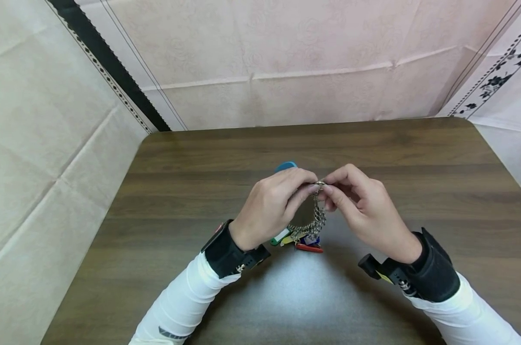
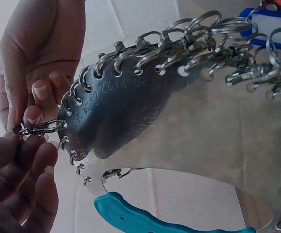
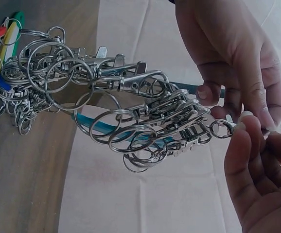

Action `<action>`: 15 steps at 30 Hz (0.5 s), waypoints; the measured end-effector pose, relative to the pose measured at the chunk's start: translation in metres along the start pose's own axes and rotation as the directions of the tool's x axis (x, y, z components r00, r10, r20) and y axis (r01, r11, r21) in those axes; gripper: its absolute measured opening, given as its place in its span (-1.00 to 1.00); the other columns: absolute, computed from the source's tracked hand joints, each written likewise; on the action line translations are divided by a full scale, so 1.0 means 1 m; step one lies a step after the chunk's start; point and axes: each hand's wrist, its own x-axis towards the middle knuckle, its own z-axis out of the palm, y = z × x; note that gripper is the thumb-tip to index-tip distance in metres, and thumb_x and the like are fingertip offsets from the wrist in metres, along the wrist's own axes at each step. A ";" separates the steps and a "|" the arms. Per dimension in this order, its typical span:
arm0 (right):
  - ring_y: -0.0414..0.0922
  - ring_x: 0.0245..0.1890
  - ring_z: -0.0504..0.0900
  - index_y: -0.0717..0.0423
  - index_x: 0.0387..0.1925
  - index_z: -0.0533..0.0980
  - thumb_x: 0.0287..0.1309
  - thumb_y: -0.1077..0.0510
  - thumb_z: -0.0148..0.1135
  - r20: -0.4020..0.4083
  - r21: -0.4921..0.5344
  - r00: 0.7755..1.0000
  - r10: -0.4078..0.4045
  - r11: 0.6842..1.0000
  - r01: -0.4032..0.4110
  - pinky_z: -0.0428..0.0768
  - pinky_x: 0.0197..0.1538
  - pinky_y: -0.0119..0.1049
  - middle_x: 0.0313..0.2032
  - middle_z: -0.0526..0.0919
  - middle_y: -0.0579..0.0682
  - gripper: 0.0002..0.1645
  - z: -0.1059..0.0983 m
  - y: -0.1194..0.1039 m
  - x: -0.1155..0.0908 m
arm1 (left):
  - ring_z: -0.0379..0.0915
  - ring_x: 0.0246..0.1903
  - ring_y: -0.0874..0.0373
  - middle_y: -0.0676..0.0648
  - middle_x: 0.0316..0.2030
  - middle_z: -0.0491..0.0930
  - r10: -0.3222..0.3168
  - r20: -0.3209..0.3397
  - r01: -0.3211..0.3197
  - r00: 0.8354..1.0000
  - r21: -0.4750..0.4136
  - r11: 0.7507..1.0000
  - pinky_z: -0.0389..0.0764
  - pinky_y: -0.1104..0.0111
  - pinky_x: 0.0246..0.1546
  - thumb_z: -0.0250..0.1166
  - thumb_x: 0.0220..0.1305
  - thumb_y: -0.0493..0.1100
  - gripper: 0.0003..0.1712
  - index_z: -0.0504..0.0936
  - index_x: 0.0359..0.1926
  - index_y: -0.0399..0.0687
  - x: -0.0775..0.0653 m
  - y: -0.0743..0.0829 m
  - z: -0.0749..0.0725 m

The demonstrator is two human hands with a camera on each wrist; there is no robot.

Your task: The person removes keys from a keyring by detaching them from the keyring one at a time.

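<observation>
A metal key-holder plate [image 2: 126,109], stamped with numbers beside the holes along its edge, carries a row of snap hooks [image 3: 148,80] with split rings [image 3: 62,82]. Its blue handle [image 2: 165,217] shows beyond the left hand in the head view. With thumb and fingers, my left hand [image 1: 269,201] pinches one snap hook [image 2: 43,127] that passes through a hole at the plate's edge. From the other side my right hand [image 1: 364,206] pinches the same small piece, fingertips almost meeting the left ones. Most of the plate is hidden behind the left hand in the head view.
Plastic key tags, among them a red one [image 1: 308,248] and a green one [image 1: 281,236], hang at the near side of the bunch. Below everything is a brown wooden table [image 1: 191,191]. Pale patterned cloth [image 1: 286,62] hangs behind its far edge.
</observation>
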 end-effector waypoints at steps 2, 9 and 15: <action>-0.31 -0.43 0.60 0.36 -0.17 0.48 0.26 0.58 0.12 0.006 -0.001 1.000 0.005 1.000 -0.005 0.64 -0.30 -0.51 -0.36 0.66 0.02 -0.81 0.000 0.000 -0.001 | 0.53 -0.31 0.26 -0.04 -0.24 0.68 0.000 -0.003 0.000 1.000 -0.013 1.000 0.57 0.59 -0.19 0.23 0.45 -0.24 -0.88 0.64 -0.10 -0.20 -0.001 0.000 -0.001; -0.31 -0.40 0.64 0.34 -0.11 0.50 0.26 0.56 0.14 -0.001 0.008 1.000 0.029 1.000 -0.029 0.65 -0.27 -0.51 -0.32 0.66 0.05 -0.78 -0.001 0.001 -0.006 | 0.54 -0.31 0.24 -0.06 -0.26 0.69 0.007 -0.018 -0.008 1.000 -0.035 0.999 0.58 0.58 -0.18 0.24 0.44 -0.27 -0.88 0.65 -0.10 -0.22 -0.001 -0.001 -0.003; -0.32 -0.34 0.59 0.30 -0.10 0.52 0.25 0.52 0.19 0.010 -0.040 0.997 0.073 0.997 -0.073 0.62 -0.25 -0.53 -0.28 0.65 -0.01 -0.77 -0.001 0.006 -0.010 | 0.53 -0.32 0.22 -0.07 -0.27 0.68 0.026 -0.067 -0.029 0.997 -0.034 0.999 0.58 0.55 -0.21 0.23 0.44 -0.29 -0.89 0.64 -0.12 -0.24 0.001 -0.002 -0.004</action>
